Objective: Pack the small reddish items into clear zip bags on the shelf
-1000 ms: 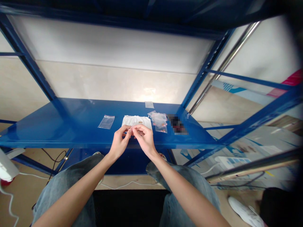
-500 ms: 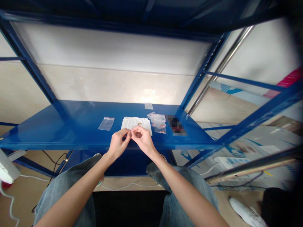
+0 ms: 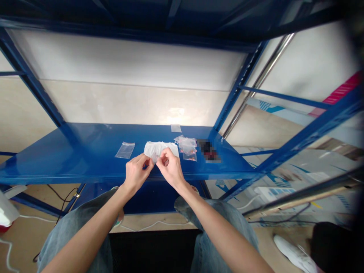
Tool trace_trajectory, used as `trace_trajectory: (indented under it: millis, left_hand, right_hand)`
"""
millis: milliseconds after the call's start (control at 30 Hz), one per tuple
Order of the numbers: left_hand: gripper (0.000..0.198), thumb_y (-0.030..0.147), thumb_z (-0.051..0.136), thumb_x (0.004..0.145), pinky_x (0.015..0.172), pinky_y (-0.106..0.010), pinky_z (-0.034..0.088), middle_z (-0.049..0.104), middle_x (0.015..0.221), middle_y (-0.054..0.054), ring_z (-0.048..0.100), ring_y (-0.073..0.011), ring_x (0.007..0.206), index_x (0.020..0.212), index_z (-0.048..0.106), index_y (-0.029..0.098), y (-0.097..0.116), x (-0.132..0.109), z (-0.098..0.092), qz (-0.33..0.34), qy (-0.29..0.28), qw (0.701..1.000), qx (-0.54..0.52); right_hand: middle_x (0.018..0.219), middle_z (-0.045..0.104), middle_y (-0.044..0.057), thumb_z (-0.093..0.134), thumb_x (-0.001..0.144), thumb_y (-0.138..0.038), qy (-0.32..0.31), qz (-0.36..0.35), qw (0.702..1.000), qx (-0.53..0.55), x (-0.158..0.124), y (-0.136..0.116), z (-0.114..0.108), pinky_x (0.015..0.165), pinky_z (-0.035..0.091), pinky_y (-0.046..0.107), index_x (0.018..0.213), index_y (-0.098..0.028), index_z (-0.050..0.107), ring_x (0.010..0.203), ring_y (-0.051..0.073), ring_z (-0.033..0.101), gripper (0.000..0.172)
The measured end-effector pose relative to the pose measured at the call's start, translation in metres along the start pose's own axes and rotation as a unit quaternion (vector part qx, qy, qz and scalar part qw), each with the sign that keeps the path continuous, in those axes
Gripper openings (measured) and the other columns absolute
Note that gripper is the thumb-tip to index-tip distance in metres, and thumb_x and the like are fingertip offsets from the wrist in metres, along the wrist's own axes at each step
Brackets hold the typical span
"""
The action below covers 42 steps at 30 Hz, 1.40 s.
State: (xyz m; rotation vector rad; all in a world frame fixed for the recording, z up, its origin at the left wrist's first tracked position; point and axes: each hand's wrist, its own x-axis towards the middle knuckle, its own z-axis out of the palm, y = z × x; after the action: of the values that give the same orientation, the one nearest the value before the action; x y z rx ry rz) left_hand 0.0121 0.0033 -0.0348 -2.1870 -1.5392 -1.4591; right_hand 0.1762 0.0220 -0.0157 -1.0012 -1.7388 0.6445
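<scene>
My left hand [image 3: 138, 172] and my right hand [image 3: 170, 168] meet over the front edge of a blue metal shelf [image 3: 85, 155]. Both pinch a small clear plastic bag [image 3: 155, 158] between thumbs and fingertips; what is inside it I cannot make out. Just behind the hands lies a white sheet or pouch [image 3: 159, 148] on the shelf. To its right sits a small pile of clear zip bags [image 3: 188, 147] holding reddish bits. An empty clear zip bag [image 3: 125, 150] lies to the left.
One more small clear bag [image 3: 176, 128] lies near the shelf's back. A blurred dark object [image 3: 208, 150] sits at the shelf's right end. Blue uprights and a steel pole [image 3: 256, 81] frame the right side. Cables and cardboard lie on the floor; my knees are below the shelf.
My hands stayed together and drew a little apart at the fingertips, working the small bag. The camera tilted slightly, shifting the shelf items left.
</scene>
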Motion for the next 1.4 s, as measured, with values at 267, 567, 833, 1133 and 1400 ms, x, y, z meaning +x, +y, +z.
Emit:
trace_trajectory:
  millis: [267, 567, 833, 1133, 1400]
  left_hand:
    - [0.026, 0.028, 0.061, 0.092, 0.060, -0.024, 0.039, 0.058, 0.064, 0.002, 0.053, -0.0113, 0.058, 0.068, 0.054, 0.020, 0.005, -0.006, 0.004, -0.033, -0.021, 0.997, -0.062]
    - [0.024, 0.028, 0.058, 0.094, 0.063, -0.023, 0.045, 0.062, 0.068, 0.001, 0.060, -0.0122, 0.062, 0.071, 0.056, 0.020, 0.005, -0.002, 0.001, -0.066, -0.019, 0.990, -0.122]
    - [0.016, 0.022, 0.060, 0.087, 0.072, -0.027, 0.049, 0.066, 0.074, 0.000, 0.062, -0.0144, 0.071, 0.072, 0.058, 0.020, 0.006, 0.001, 0.002, -0.078, -0.015, 0.987, -0.138]
    - [0.038, 0.054, 0.067, 0.087, 0.063, -0.034, 0.063, 0.074, 0.110, -0.010, 0.074, -0.0243, 0.090, 0.081, 0.053, 0.019, -0.009, 0.016, -0.005, -0.266, -0.049, 0.840, -0.470]
    - [0.042, 0.055, 0.071, 0.086, 0.066, -0.035, 0.064, 0.073, 0.120, -0.014, 0.077, -0.0271, 0.095, 0.097, 0.054, 0.019, -0.012, 0.019, -0.007, -0.309, -0.080, 0.760, -0.565]
  right_hand:
    - [0.081, 0.058, -0.002, 0.064, 0.090, -0.031, -0.048, -0.058, 0.996, 0.048, 0.001, -0.004, -0.005, 0.066, 0.050, 0.029, 0.119, -0.025, 0.048, 0.073, 0.017, 0.062, 0.034]
    - [0.084, 0.057, -0.001, 0.055, 0.092, -0.020, -0.069, -0.076, 0.993, 0.058, 0.000, 0.000, 0.002, 0.071, 0.050, 0.030, 0.128, -0.024, 0.046, 0.074, 0.017, 0.060, 0.037]
    - [0.062, 0.026, -0.010, 0.052, 0.074, -0.008, 0.012, -0.046, 0.999, -0.016, -0.003, -0.002, 0.003, 0.059, 0.034, 0.025, 0.114, -0.022, 0.053, 0.054, 0.012, 0.035, 0.043]
    - [0.089, 0.060, 0.002, 0.056, 0.090, -0.032, 0.077, 0.028, 0.993, 0.082, 0.011, 0.016, -0.005, 0.071, 0.049, 0.029, 0.114, -0.022, 0.056, 0.079, 0.017, 0.059, 0.026]
    - [0.088, 0.072, 0.007, 0.076, 0.080, -0.055, -0.107, 0.226, 0.915, 0.318, 0.014, 0.029, -0.008, 0.047, 0.043, 0.020, 0.097, -0.016, 0.071, 0.068, 0.015, 0.068, 0.043]
